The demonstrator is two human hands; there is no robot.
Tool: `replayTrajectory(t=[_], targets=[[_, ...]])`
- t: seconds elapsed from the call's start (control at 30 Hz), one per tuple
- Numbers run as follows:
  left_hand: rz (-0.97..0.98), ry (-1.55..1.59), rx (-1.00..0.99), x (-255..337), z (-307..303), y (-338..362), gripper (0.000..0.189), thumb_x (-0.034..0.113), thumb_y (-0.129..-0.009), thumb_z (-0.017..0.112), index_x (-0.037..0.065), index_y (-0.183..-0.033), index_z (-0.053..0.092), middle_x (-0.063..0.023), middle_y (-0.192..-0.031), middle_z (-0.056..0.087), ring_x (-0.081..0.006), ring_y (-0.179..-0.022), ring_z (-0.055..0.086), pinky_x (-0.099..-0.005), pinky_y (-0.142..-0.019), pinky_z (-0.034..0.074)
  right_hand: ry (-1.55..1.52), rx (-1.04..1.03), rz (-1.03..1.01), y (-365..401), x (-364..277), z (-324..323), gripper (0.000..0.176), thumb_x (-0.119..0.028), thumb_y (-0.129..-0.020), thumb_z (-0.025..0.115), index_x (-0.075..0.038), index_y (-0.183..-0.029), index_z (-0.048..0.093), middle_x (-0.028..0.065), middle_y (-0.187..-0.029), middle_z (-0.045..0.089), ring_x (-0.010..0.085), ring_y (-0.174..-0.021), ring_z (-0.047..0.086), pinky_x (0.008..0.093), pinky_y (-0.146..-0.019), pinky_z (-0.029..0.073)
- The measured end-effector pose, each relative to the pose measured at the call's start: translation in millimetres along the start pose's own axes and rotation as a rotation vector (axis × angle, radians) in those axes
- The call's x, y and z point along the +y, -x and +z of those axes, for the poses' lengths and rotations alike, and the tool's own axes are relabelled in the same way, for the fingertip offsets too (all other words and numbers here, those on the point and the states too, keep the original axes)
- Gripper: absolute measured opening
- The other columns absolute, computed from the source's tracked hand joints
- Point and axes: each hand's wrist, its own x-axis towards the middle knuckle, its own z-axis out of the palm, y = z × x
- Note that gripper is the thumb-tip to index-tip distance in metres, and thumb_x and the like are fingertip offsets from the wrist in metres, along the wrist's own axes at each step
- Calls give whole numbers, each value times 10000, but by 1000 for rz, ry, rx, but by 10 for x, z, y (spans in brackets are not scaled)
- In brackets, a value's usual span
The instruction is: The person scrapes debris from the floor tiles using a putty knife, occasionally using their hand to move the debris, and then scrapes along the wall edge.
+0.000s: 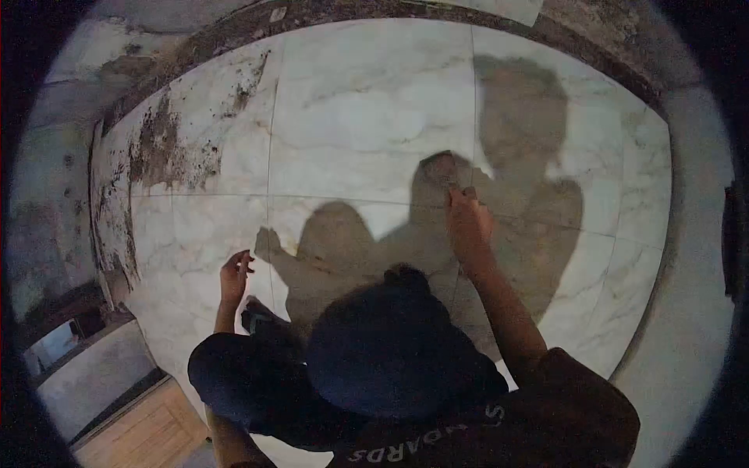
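My right hand [470, 224] reaches forward over the marble-patterned tile floor [367, 117]. Its fingers are closed around a thin, flat, dark piece [438, 169] that looks like a scraper blade; its exact kind is hard to make out in the shadow. The piece lies on or just above the tiles, near a grout line. Off to the left, my left hand [236, 273] hangs beside my knee, above the floor. Its fingers are loosely bent and apart, with nothing visible in them.
Dark, crumbly dirt [175, 144] stains the tiles at the left. A rough, dark strip borders the floor along the far wall. At the lower left are a grey block [97, 382] and a wooden panel [144, 429]. My shadow covers the middle and right tiles.
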Motion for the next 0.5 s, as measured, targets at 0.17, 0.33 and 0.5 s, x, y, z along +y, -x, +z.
replayTrajectory(t=[0.17,0.33,0.5], targets=[[-106,296,-7,667,-459,477,458,406,-1015,504,21,-1248,594,-118,-1099,687,-208,-882,685,-328,-766,524,647,-223,-88,199,-201,-144,332,-213,-1011,537,-58,-1304,571,154,-910,639,271,-706,642,367,-594,526],[-265,263,124,964,-584,865,409,369,-1025,497,19,-1204,610,-116,-1064,691,-192,-869,682,-322,-750,515,63,289,-520,-447,-146,218,391,-109,-971,561,-57,-1358,554,169,-887,649,243,-686,629,367,-556,518],[-203,275,100,1315,-286,995,396,353,-1011,527,1,-1163,620,-119,-1035,691,-187,-861,679,-317,-750,506,588,165,-305,-59,-254,-57,359,-165,-964,584,-24,-1295,602,198,-836,661,224,-579,618,352,-448,476]])
